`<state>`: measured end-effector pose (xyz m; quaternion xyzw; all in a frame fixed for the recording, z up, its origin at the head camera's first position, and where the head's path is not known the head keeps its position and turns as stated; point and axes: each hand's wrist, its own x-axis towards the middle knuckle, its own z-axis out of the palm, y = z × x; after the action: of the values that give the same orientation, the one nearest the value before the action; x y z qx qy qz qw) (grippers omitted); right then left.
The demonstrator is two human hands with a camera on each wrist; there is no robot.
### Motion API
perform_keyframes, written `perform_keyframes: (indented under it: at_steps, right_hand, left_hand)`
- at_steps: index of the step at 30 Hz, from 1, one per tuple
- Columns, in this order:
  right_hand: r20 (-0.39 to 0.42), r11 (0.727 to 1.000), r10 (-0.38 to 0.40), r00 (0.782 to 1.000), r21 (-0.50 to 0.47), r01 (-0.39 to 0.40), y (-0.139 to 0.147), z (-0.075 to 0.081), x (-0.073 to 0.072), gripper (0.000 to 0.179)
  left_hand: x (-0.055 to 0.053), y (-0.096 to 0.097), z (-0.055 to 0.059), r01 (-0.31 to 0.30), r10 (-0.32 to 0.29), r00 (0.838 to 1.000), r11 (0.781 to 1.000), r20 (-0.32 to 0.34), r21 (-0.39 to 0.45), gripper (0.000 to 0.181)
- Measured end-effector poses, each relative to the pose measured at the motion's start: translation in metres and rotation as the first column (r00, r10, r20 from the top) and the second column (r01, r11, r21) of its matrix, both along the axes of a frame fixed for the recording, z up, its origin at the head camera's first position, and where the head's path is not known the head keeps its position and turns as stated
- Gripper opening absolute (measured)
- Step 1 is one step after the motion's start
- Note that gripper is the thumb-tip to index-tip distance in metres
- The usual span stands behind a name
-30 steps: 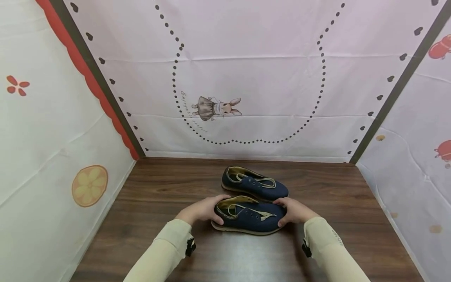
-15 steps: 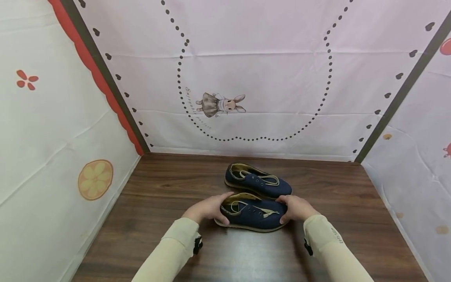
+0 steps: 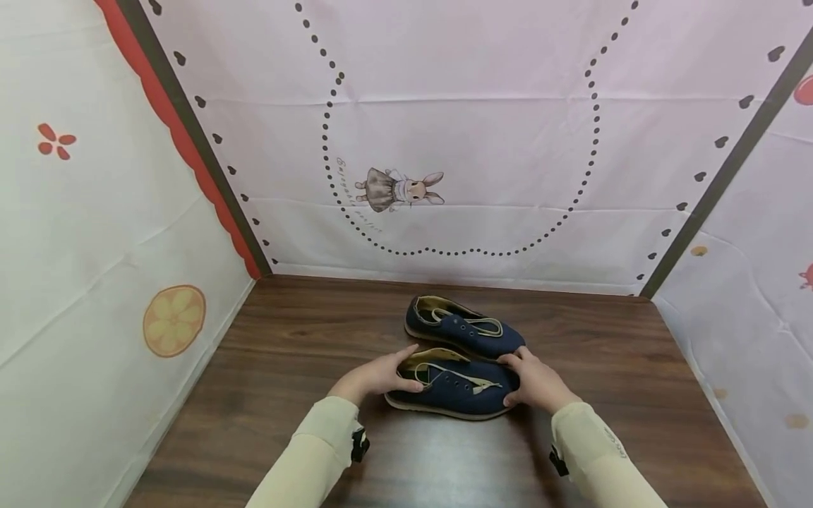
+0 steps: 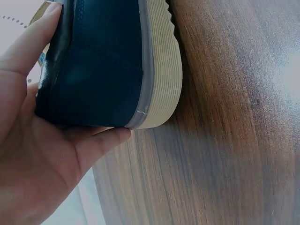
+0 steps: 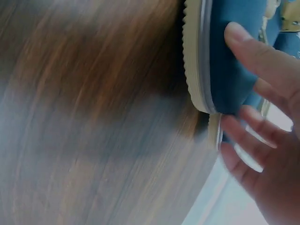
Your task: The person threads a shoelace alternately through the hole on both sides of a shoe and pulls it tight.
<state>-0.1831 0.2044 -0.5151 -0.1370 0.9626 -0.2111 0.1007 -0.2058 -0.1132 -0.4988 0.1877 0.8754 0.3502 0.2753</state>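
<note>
A navy lace-up shoe (image 3: 454, 388) with a pale sole lies in front of its mate (image 3: 466, 328), both on the wooden surface with toes to the right. My left hand (image 3: 381, 374) holds the heel of the front shoe, thumb over the collar rim. In the left wrist view, a finger of that hand touches the sole's back edge; others are hidden behind the heel. My right hand (image 3: 536, 377) is at the toe, its thumb touching the upper and its loosely spread fingers around the tip. One fingertip reaches toward the rear shoe's toe.
The dark wooden surface (image 3: 305, 317) spreads around the shoes. A white cloth wall (image 3: 489, 155) with a rabbit print stands close behind them. Printed cloth walls rise at left (image 3: 114, 233) and right (image 3: 756, 296).
My left thumb has slid up from the heel's side to the collar. My right fingers have straightened and spread toward the rear shoe. Both shoes have stayed in place while the head view shifts slightly.
</note>
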Motion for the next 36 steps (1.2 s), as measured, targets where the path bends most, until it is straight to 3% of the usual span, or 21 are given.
perform_keyframes:
  at_steps: [4,8,13,22,27,29,32,34,36]
  right_hand:
    - [-0.048,0.995,0.012,0.999,-0.096,-0.017,-0.003,-0.004,0.009,0.035]
    - [-0.085,0.995,0.026,0.996,-0.09,-0.034,-0.01,-0.008,0.015,0.018]
    - [-0.106,0.998,0.028,0.994,-0.055,-0.034,-0.015,-0.009,0.019,0.017]
    - [-0.035,0.993,-0.017,0.999,-0.114,0.013,-0.019,-0.007,0.018,0.015]
    - [-0.039,0.964,-0.049,0.998,-0.264,0.037,-0.014,0.003,0.014,0.011]
    - [-0.045,0.933,-0.071,0.996,-0.356,0.05,-0.014,0.011,0.01,0.009]
    - [-0.077,0.893,-0.1,0.992,-0.447,0.056,-0.018,0.026,0.006,0.005]
    - [-0.102,0.87,-0.112,0.988,-0.491,0.048,-0.024,0.036,0.004,0.003]
    - [-0.123,0.854,-0.101,0.987,-0.52,0.023,-0.032,0.046,0.003,0.004]
  left_hand:
    - [0.009,-0.003,-0.004,-0.019,0.019,1.0,1.0,0.01,-0.002,0.087]
    - [0.017,-0.004,-0.006,-0.02,0.02,1.0,1.0,0.0,0.001,0.086]
    - [0.019,-0.001,-0.008,-0.013,0.013,1.0,0.999,-0.016,0.037,0.085]
    - [0.017,-0.002,-0.011,-0.056,0.06,0.996,0.996,-0.059,0.067,0.081]
    - [0.017,0.0,-0.007,-0.073,0.078,0.987,0.996,-0.139,0.043,0.08]
    - [0.016,0.004,-0.002,-0.086,0.092,0.97,0.996,-0.223,0.035,0.077]
    - [0.014,0.016,0.009,-0.077,0.099,0.92,0.994,-0.38,0.074,0.066]
    - [0.012,0.027,0.018,-0.028,0.079,0.881,0.993,-0.466,0.116,0.058]
    - [0.011,0.039,0.026,0.037,0.046,0.858,0.988,-0.512,0.151,0.052]
